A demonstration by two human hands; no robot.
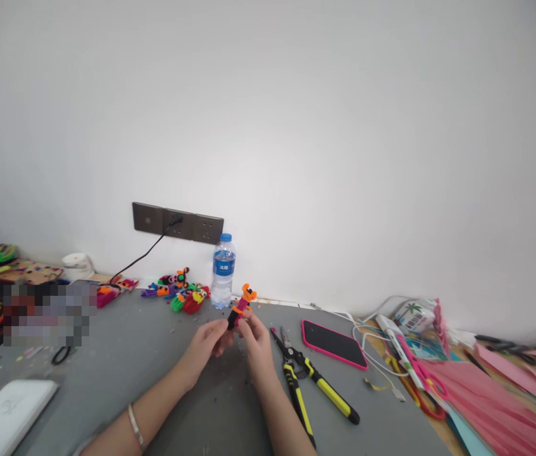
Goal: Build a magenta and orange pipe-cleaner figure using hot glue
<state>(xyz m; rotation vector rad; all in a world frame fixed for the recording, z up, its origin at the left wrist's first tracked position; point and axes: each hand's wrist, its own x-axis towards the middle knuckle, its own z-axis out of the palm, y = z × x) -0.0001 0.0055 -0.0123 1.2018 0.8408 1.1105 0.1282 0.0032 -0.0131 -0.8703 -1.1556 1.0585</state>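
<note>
Both my hands meet over the middle of the grey table (163,380), holding one small figure (242,305) that looks made of fuzzy pipe cleaners. Its top is orange, its middle magenta with an orange band, its lower end black. My left hand (208,339) pinches the black lower end. My right hand (254,339) has its thumb and fingers closed on the figure's right side. Part of the figure is hidden behind the fingers. Just right of my right forearm lie pliers (296,361) with yellow and black handles, their jaws spread apart.
Behind my hands stand a water bottle (223,272) and several colourful pipe-cleaner figures (192,297). A phone (334,344) in a pink case and a white cable (381,364) lie to the right, beside pink sheets (495,392) and scissors (431,380). At the left front is a white box-like object (9,415).
</note>
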